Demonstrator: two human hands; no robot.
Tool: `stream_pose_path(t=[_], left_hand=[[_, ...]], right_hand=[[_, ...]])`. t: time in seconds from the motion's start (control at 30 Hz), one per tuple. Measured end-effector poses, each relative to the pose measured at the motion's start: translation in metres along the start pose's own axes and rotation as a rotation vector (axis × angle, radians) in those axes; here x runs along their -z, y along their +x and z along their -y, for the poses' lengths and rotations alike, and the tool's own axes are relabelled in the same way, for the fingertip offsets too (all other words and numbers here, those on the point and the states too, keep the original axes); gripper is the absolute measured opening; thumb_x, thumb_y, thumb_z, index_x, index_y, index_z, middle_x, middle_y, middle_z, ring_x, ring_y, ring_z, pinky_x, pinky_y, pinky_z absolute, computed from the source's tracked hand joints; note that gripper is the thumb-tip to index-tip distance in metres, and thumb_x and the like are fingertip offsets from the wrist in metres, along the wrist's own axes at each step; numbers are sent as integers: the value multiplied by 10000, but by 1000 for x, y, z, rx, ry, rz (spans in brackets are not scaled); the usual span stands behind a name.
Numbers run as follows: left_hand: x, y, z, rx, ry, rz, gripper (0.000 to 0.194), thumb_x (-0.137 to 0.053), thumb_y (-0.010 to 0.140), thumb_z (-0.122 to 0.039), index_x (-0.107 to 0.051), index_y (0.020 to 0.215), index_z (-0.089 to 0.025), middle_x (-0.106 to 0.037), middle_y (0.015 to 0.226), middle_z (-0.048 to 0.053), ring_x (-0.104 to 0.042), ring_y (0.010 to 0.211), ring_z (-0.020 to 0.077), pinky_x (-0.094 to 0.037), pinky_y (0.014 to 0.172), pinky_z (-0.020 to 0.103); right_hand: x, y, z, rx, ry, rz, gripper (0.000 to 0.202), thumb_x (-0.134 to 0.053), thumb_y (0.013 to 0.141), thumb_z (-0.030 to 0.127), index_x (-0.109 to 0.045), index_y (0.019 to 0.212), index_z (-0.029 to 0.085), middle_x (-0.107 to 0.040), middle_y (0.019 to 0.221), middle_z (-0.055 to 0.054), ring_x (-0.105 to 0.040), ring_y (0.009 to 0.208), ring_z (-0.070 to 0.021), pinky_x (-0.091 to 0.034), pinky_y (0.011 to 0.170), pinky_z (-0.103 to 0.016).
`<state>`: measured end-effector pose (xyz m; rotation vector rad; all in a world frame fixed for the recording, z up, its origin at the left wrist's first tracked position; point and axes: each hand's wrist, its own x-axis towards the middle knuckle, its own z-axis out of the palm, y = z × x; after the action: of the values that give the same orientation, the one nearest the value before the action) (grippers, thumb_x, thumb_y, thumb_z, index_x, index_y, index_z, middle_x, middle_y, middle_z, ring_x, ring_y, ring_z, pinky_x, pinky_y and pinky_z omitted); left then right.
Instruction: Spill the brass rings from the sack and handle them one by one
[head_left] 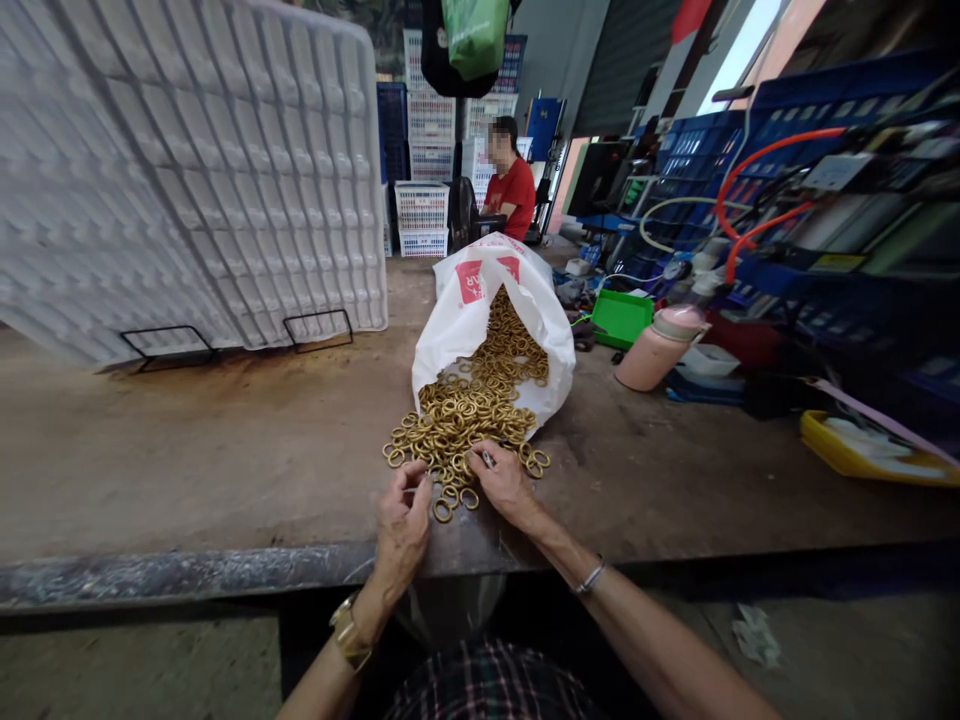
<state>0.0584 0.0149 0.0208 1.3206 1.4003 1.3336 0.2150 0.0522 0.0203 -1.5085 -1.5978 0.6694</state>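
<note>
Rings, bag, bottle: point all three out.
Rings [469,408], head view: middle of the heap at the bag's mouth.
Bag [452,328], head view: white wall, left of the opening.
Bottle [651,354], head view: pink body, below the top.

Rings [469,408] lie in and before the bag [448,322].

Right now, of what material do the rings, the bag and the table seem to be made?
Rings: probably metal, brass-coloured, with bright glints. Bag: likely plastic, white with red print, thin and creased. Table: perhaps wood, brown and dull with stains; the look leaves it open.
</note>
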Motion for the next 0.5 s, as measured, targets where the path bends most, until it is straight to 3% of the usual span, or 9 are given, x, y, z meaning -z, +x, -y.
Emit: stream_pose_path(t=[0.2, 0.5], left_hand=[[-15, -5, -3, 136, -172, 85, 264, -523, 770, -377, -523, 934, -169, -484, 668, -29, -475, 538, 86, -409, 498, 198], [-16, 1, -5, 104, -152, 108, 219, -546, 761, -362, -551, 848, -161, -586, 726, 14, -546, 630, 119, -449, 586, 228]], right_hand=[[-9, -4, 6, 69, 35, -4, 203, -440, 788, 317, -593, 733, 196, -593, 652, 13, -516, 607, -124, -393, 600, -228], [-21, -9, 23, 57, 94, 35, 187, -448, 787, 321, -542, 684, 195, -553, 627, 16, -506, 601, -125, -389, 584, -226]])
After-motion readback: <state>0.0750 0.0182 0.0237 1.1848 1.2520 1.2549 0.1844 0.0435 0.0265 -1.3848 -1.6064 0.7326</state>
